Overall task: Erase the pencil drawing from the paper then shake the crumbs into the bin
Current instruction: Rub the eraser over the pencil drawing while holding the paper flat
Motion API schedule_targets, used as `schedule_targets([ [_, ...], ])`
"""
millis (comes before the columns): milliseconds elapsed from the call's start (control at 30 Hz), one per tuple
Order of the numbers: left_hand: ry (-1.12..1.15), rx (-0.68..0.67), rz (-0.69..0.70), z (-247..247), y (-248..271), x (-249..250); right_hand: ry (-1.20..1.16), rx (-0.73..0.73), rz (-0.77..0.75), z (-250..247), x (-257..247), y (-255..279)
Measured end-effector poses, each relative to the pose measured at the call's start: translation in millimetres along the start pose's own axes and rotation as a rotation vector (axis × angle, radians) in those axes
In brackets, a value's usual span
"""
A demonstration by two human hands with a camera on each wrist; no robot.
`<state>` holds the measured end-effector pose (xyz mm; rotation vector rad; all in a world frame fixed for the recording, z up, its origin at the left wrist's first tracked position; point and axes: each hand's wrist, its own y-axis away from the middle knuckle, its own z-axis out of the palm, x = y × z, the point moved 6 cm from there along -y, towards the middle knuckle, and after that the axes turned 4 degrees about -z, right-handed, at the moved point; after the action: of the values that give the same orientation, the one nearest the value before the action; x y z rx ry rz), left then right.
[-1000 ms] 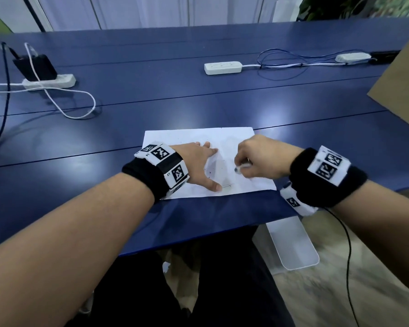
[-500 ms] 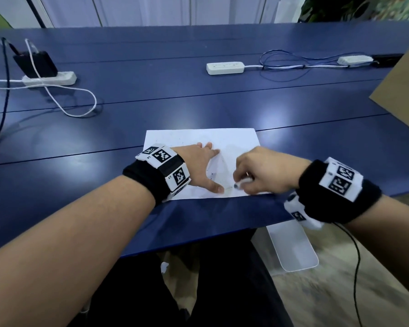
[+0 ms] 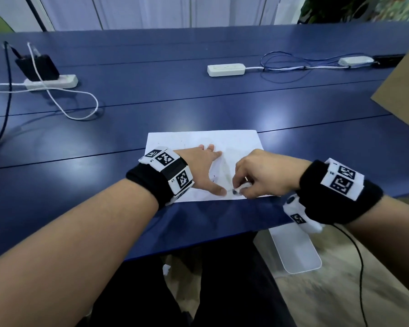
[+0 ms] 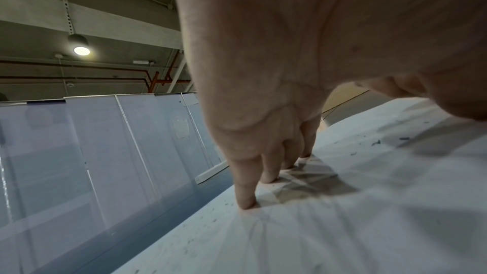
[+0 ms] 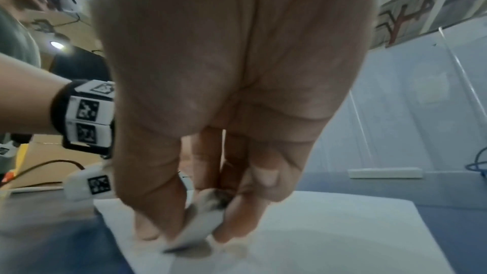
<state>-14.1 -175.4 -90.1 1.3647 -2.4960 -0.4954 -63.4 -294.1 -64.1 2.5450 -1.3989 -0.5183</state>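
Right wrist view: fingers (image 5: 237,222) and thumb pinching a white eraser (image 5: 200,228), its soiled tip tilting down onto the sheet of paper (image 5: 329,226), near that sheet's near edge; picture blurring around the tips. Head view showing what that one hides: right hand (image 3: 262,175) curling over the eraser (image 3: 240,190), eraser tip sitting just beside the left thumb, near the paper's (image 3: 234,142) front edge. Left wrist view: straight fingertips (image 4: 246,201) pressing flat on the paper (image 4: 342,226), holding nothing; dark eraser crumbs (image 4: 376,143) lying scattered over the sheet, faint grey pencil lines fanning out from under the tips, detail hardly showing from the head. Head view again: left hand (image 3: 201,171) spreading open on the sheet's left half, faint pencil marks (image 3: 224,175) lying between the two hands. Outward: paper lying flat on the blue table (image 3: 222,109), close to its near edge. Further back, two white power strips (image 3: 226,70) resting well apart from the sheet, a black charger (image 3: 37,67) plugging into the left one. Down on the floor at the right, a white bin (image 3: 295,249) standing under the table edge, seen only from the head.
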Motion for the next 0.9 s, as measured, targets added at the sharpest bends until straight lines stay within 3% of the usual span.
schedule_targets([
  [167,-0.004,-0.007,0.001,-2,2,2,0.048,0.147,0.148,-20,30,-21],
  [400,0.005,-0.01,-0.001,-1,1,1,0.068,-0.037,0.0,5,3,0],
  [600,-0.016,-0.017,-0.004,-1,0,2,0.026,0.111,0.109,-17,28,-23],
  [800,-0.01,-0.012,-0.007,1,-1,0,0.004,0.015,-0.056,2,-3,-1],
  [900,-0.009,-0.007,-0.002,0,0,1,0.028,0.05,0.021,-2,5,-9],
])
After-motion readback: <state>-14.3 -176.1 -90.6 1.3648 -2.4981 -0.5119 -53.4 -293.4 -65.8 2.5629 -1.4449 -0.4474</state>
